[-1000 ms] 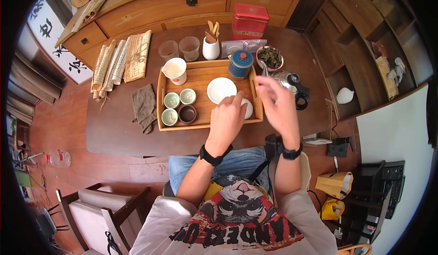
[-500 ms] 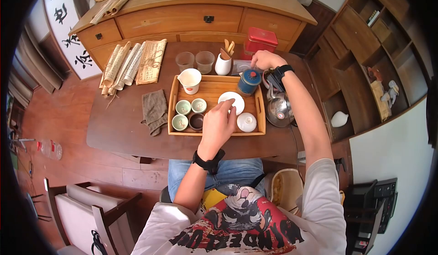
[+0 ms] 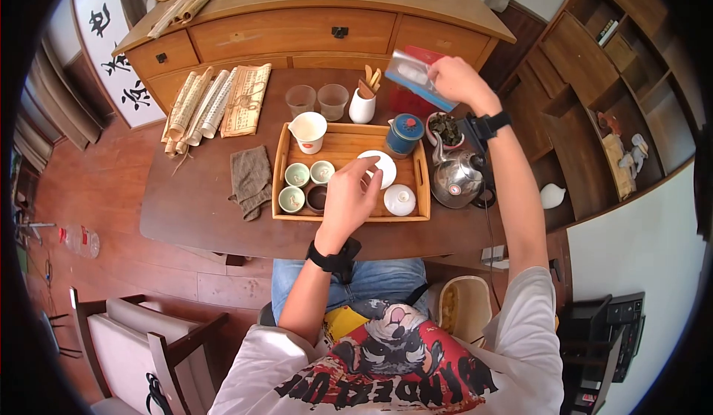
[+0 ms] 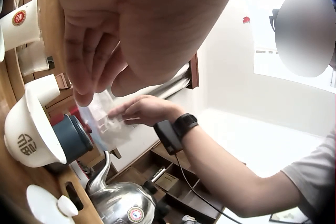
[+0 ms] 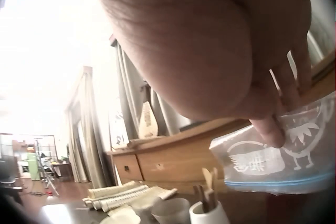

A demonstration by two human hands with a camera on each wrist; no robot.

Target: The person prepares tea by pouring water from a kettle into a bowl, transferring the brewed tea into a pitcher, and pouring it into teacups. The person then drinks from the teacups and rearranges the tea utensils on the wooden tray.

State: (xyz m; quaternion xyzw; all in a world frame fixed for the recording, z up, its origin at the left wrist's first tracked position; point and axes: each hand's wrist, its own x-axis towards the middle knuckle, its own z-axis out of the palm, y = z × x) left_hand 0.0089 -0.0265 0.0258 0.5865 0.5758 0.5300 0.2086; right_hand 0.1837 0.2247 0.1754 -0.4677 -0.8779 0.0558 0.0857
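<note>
My right hand [image 3: 466,84] pinches a clear zip bag [image 3: 410,71] with a blue closure strip, raised in front of the red tin [image 3: 405,104] at the table's back. White drawings mark the bag's face in the right wrist view. Over the wooden tray [image 3: 342,141] hovers my left hand [image 3: 349,201], fingers loosely bent and holding nothing. Beneath its fingertips stands a white lidded-cup bowl [image 3: 385,168], partly covered by the hand. The bowl's white lid [image 3: 401,201] lies beside it. A blue tea caddy [image 3: 405,138] sits at the tray's back right corner.
Right of the tray are a steel kettle [image 3: 454,181] and a bowl of tea leaves [image 3: 447,127]. Left on the tray stand a white pitcher [image 3: 309,134] and several small cups [image 3: 297,176]. A brown cloth [image 3: 251,181] and rolled scrolls [image 3: 197,107] lie further left.
My right hand reached back past the caddy to the bag lying there, gripped it and lifted it up. The left hand moved back slightly left, still above the tray. The head view shifted.
</note>
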